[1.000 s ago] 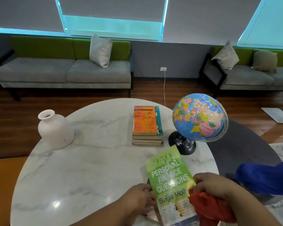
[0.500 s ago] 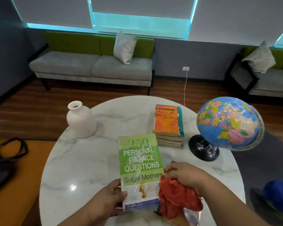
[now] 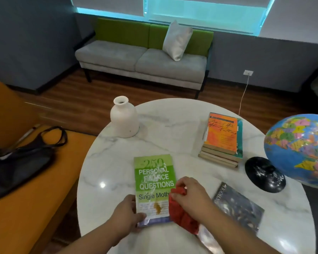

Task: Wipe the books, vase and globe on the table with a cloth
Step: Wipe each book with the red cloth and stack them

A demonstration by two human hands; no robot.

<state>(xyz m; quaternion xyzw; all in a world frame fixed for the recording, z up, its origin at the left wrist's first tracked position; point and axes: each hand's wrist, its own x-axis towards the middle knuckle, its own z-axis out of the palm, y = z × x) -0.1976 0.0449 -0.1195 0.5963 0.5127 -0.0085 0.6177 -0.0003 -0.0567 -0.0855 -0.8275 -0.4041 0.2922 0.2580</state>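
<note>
Book-wiping step: left hand (image 3: 126,215) grips the green book (image 3: 154,180), right hand (image 3: 189,197) clutches the red cloth (image 3: 180,215) against its cover; a steadied sweep is judged next.

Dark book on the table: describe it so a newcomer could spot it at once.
On the round marble table, look at the near edge, right of the right hand gripping the red cloth. The dark book lies flat alone, nearer than the globe's black base. Its speckled cover sets it apart from the green book and the orange-topped stack.
</note>
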